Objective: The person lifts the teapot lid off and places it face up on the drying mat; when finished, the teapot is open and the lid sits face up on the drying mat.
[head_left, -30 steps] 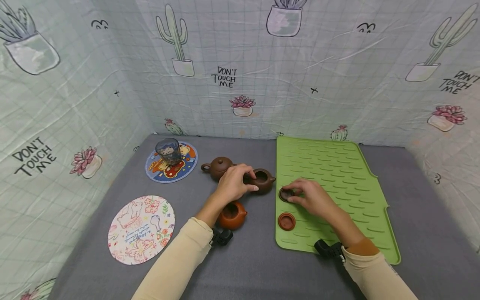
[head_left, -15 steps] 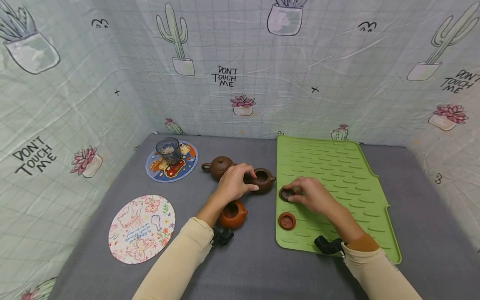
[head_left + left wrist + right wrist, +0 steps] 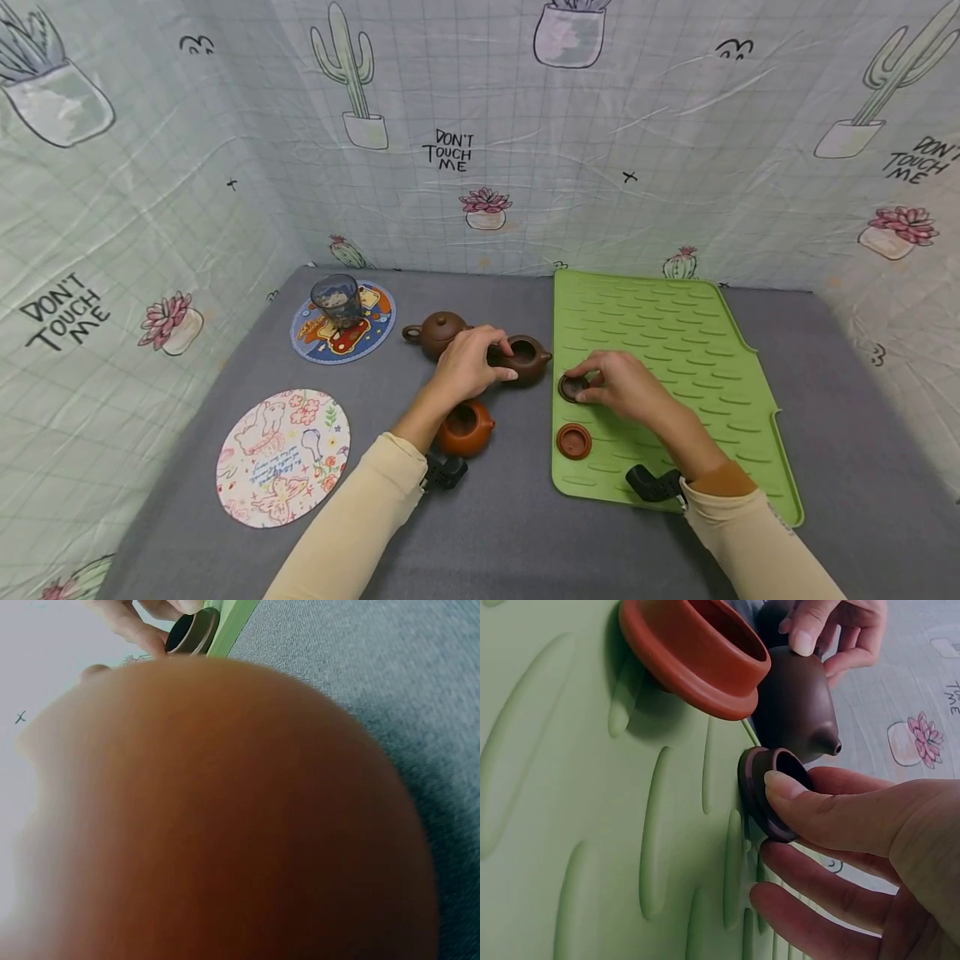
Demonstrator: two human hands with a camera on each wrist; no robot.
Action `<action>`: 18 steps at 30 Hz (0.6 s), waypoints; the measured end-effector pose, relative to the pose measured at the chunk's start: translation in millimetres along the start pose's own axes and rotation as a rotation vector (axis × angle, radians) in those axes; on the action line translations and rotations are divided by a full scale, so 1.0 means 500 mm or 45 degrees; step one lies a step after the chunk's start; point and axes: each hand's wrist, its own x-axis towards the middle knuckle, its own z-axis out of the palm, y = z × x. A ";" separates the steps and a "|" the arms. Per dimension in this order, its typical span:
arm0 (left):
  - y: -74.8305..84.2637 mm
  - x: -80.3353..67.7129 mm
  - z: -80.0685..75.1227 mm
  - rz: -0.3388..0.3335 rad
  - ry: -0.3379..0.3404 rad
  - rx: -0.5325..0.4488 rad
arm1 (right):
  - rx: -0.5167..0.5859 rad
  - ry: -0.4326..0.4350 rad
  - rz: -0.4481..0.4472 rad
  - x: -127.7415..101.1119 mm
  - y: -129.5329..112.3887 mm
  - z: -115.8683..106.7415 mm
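Backdrop: pale cloth [image 3: 558, 208] printed with potted cacti, succulents and the words "DON'T TOUCH ME".
Counter: grey covering [image 3: 517, 542], with a green ridged mat [image 3: 660, 325] lying on its right half.
Right hand [image 3: 626, 385]: pinches the dark lid [image 3: 572, 388] between thumb and fingers, its other fingers apart.
Dark lid: at the mat's left edge, hollow side up.
Orange lid [image 3: 573, 442]: underside up on the mat, near the dark lid, on the person's side of it.
Left hand [image 3: 468, 367]: holds the dark teapot [image 3: 532, 373] at its left side, thumb near the rim.
Dark teapot: lidless, spout pointing right, just beside the mat.
Orange teapot [image 3: 467, 439]: lidless, close to the left forearm.
Brown teapot [image 3: 440, 336]: lidded, behind the left hand, handle pointing left.
Far left: glass [image 3: 336, 304] on a blue patterned coaster [image 3: 384, 310]; round floral placemat [image 3: 283, 458] nearer the person.
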 end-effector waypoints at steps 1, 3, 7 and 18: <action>0.000 -0.001 0.000 -0.001 0.001 0.003 | 0.002 -0.002 0.003 0.000 -0.001 0.001; -0.001 -0.001 0.000 -0.004 0.003 0.011 | 0.011 -0.006 0.005 0.000 -0.002 0.002; -0.001 -0.002 0.001 -0.021 -0.012 0.017 | 0.010 -0.017 0.015 -0.001 -0.001 0.004; 0.009 -0.005 0.002 -0.070 -0.023 0.071 | -0.049 0.049 -0.042 -0.013 0.006 0.013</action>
